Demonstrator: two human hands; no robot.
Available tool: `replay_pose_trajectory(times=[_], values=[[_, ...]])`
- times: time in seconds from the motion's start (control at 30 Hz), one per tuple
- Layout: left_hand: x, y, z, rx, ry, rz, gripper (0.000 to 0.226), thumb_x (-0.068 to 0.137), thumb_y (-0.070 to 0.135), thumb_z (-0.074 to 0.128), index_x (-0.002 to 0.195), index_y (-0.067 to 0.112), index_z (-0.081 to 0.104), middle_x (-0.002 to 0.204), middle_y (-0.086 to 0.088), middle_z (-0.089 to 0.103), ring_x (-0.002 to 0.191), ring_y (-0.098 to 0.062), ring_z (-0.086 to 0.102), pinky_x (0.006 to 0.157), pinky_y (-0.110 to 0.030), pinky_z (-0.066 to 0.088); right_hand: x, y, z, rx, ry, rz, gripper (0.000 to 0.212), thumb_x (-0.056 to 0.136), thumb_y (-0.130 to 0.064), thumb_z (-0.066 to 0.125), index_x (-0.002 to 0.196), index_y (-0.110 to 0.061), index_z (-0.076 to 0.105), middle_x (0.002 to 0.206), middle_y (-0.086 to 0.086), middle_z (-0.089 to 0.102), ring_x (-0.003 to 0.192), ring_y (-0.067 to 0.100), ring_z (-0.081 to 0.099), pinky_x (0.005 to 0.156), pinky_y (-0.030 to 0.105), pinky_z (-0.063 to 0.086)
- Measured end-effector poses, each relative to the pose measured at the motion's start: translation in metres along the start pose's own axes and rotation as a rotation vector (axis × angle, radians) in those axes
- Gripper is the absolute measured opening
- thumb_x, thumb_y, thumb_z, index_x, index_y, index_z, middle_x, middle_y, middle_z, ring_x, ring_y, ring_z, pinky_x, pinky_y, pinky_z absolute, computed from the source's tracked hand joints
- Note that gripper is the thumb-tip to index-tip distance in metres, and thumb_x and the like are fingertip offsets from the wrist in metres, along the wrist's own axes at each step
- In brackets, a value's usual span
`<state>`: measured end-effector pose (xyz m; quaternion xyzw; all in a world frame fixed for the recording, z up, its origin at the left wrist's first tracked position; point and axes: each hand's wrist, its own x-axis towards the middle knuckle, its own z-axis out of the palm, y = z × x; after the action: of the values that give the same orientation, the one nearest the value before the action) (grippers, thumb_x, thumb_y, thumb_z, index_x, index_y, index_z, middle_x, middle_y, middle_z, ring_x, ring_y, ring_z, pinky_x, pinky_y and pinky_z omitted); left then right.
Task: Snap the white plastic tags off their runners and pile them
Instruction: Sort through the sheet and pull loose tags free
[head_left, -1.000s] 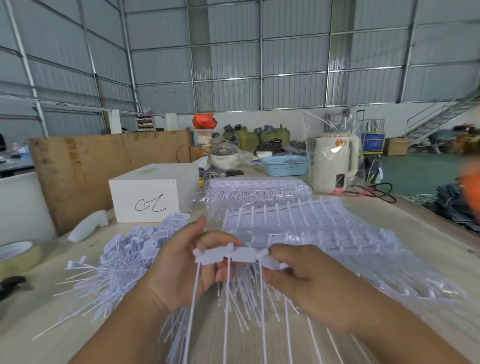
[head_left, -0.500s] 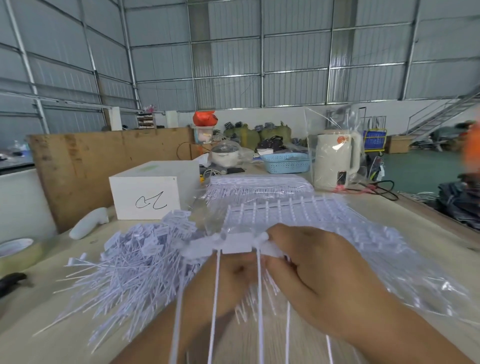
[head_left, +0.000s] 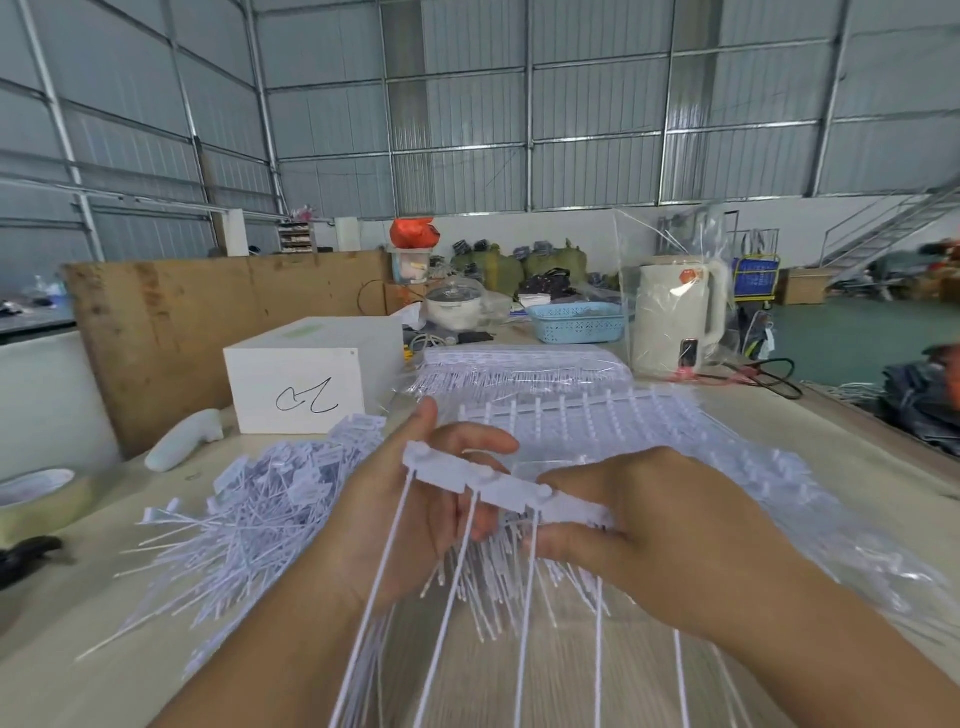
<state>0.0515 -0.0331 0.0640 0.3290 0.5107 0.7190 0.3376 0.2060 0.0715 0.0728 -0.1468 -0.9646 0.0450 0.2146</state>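
- Right hand has its grip clamped on the right end of a strip of white tags, thumb under, fingers curled over the top.
- Left hand sits behind the strip's left end. Its grip is spread apart, fingers mostly straight, thumb up. I can't tell whether the fingertips actually touch the strip or just back it.
- The strip hangs in the air between both hands, tilted so the left end is higher. I count three or so tags still joined, each with a long thin tail dropping toward me.
- Left of the left hand, on the worktop, there's the loose pile of snapped tags, tails sticking out every way.
- Beyond and right of the right hand lies a big sheet of uncut runners on clear plastic wrap. Another stack of runners sits further back.
- Past the pile: a white box with a black scribble, and a white handle-shaped thing just beside it.
- Far off behind the right hand, a cream kettle in a clear bag and a blue basket.
- A tape roll sits way out left, at the worktop edge.
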Motion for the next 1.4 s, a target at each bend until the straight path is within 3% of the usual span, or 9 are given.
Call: replay_pose_trajectory(times=[0.1,0.3,0.37,0.47,0.53,0.6,0.77,1.1,1.4], values=[[0.002,-0.013,-0.014,0.199,0.122,-0.014,0.032,0.099,0.001,0.034,0.107,-0.020,0.058,0.112,-0.041,0.058,0.102,-0.046,0.061,0.089,-0.039,0.049,-0.001,-0.002,0.004,-0.052,-0.055,0.016,0.032,0.077,-0.073,0.049,0.074,-0.041,0.053,0.059,-0.009,0.046,0.053,0.000,0.041,0.050,0.024,0.030],[0.011,-0.024,-0.027,0.584,0.040,0.075,0.039,0.082,-0.028,0.048,0.097,-0.001,0.071,0.089,-0.009,0.074,0.097,-0.034,0.069,0.091,-0.050,0.052,0.001,-0.002,0.010,-0.048,-0.008,0.053,0.053,0.071,-0.084,0.032,0.061,-0.033,0.041,0.055,-0.007,0.045,0.052,0.006,0.044,0.047,0.026,0.027],[0.003,-0.025,-0.023,0.583,-0.257,0.183,0.033,0.080,-0.006,0.059,0.100,0.016,0.076,0.092,0.003,0.076,0.100,-0.020,0.070,0.091,-0.039,0.054,0.001,0.000,0.010,-0.014,-0.002,0.084,0.058,0.068,-0.086,0.029,0.063,-0.029,0.043,0.057,-0.006,0.047,0.056,0.007,0.048,0.048,0.027,0.031],[-0.004,-0.022,-0.022,0.550,-0.430,0.235,0.040,0.075,0.022,0.071,0.095,-0.011,0.062,0.089,-0.039,0.061,0.096,-0.058,0.059,0.092,-0.063,0.047,0.001,0.000,0.010,0.020,0.005,0.111,0.056,0.071,-0.079,0.033,0.062,-0.025,0.042,0.057,-0.004,0.049,0.056,0.008,0.048,0.048,0.027,0.031],[-0.003,-0.018,-0.023,0.487,-0.462,0.296,0.025,0.077,0.020,0.071,0.080,-0.002,0.058,0.068,-0.020,0.061,0.078,-0.044,0.066,0.085,-0.041,0.052,0.001,0.000,0.009,0.052,0.002,0.109,0.052,0.069,-0.077,0.031,0.063,-0.027,0.042,0.058,-0.005,0.049,0.055,0.008,0.048,0.048,0.026,0.031],[-0.007,-0.015,-0.017,0.432,-0.393,0.314,0.021,0.074,0.021,0.074,0.091,0.012,0.065,0.071,0.005,0.067,0.075,-0.016,0.069,0.074,-0.024,0.053,0.000,-0.001,0.010,0.058,-0.030,0.080,0.047,0.069,-0.077,0.029,0.071,-0.033,0.044,0.061,-0.007,0.051,0.060,0.007,0.051,0.052,0.026,0.036],[-0.011,-0.016,-0.005,0.490,-0.189,0.471,0.008,0.081,0.018,0.066,0.077,0.012,0.068,0.062,0.008,0.066,0.060,-0.003,0.063,0.056,-0.012,0.046,0.001,-0.006,0.013,0.111,-0.023,0.079,0.052,0.070,-0.083,0.037,0.082,-0.036,0.056,0.061,-0.008,0.053,0.059,0.004,0.052,0.051,0.024,0.034],[-0.004,0.008,-0.023,-0.008,0.128,0.478,0.017,0.083,0.026,0.065,0.067,0.020,0.066,0.045,0.006,0.034,0.038,-0.009,0.030,0.039,-0.017,0.029,-0.001,0.005,0.006,0.299,-0.107,0.215,0.078,0.058,-0.096,0.025,0.073,-0.025,0.055,0.059,-0.008,0.054,0.051,0.003,0.049,0.058,0.028,0.037],[0.007,0.014,-0.045,-0.399,0.354,0.316,0.015,0.099,0.016,0.045,0.089,0.016,0.056,0.049,0.007,0.034,0.038,-0.005,0.031,0.039,-0.017,0.023,0.001,0.000,0.008,0.682,0.092,0.170,0.031,0.077,-0.060,0.060,0.079,-0.029,0.062,0.049,-0.011,0.041,0.043,0.007,0.037,0.045,0.018,0.030]])
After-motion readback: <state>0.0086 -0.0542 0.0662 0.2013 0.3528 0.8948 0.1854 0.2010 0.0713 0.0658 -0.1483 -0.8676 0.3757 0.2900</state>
